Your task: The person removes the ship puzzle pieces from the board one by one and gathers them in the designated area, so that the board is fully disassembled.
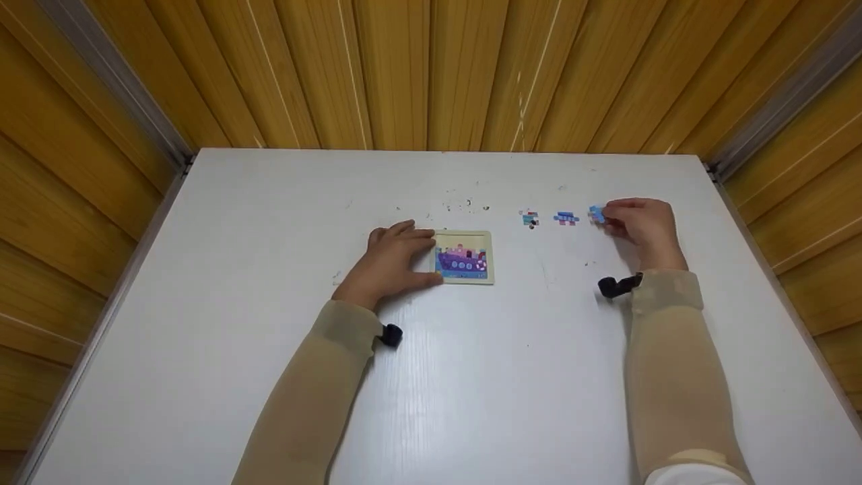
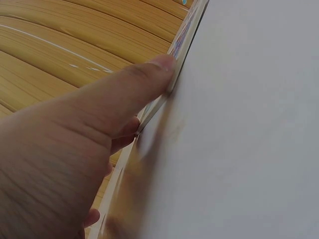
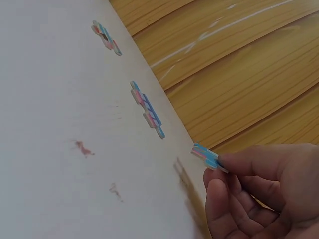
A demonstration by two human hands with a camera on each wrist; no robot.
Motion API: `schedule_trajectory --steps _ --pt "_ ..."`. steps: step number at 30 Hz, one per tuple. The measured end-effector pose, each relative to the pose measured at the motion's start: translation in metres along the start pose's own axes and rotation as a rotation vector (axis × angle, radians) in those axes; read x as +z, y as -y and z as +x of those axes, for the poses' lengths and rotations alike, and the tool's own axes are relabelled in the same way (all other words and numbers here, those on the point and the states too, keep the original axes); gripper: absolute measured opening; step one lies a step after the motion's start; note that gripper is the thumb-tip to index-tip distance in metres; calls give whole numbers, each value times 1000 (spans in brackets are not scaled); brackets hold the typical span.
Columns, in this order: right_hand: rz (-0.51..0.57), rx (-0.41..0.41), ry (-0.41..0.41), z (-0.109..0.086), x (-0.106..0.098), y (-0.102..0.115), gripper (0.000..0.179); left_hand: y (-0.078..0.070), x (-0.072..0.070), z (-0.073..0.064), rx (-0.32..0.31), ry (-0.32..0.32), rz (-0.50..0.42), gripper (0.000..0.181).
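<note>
A small puzzle tray (image 1: 491, 259) with a cream frame lies on the white table, its lower part filled with a purple ship picture and a pale strip bare at the top. My left hand (image 1: 394, 263) holds the tray's left side, thumb at the lower corner and fingers at the upper one. In the left wrist view the thumb (image 2: 144, 79) presses the frame's edge. Off to the right, my right hand (image 1: 643, 225) pinches a blue puzzle piece (image 3: 204, 155) between thumb and fingers. A blue and pink piece (image 1: 566, 218) and a teal and red piece (image 1: 531, 219) lie left of that hand.
The white table (image 1: 485, 377) runs back to a yellow wood-look wall (image 1: 431, 74). Small dark marks (image 1: 469, 202) dot the surface behind the tray. Black wrist cameras (image 1: 390, 335) sit at both cuffs.
</note>
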State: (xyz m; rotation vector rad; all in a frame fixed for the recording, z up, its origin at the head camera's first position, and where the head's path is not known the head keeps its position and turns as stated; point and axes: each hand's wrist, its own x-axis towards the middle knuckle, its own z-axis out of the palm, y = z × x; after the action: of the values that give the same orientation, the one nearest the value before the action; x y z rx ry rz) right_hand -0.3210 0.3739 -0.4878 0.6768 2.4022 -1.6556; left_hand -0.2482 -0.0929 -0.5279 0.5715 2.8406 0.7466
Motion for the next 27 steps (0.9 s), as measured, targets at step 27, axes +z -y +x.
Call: schedule_trajectory --steps 27 --pt "-310 -150 -122 1 7 -3 38 1 0 -2 5 -8 -19 78"
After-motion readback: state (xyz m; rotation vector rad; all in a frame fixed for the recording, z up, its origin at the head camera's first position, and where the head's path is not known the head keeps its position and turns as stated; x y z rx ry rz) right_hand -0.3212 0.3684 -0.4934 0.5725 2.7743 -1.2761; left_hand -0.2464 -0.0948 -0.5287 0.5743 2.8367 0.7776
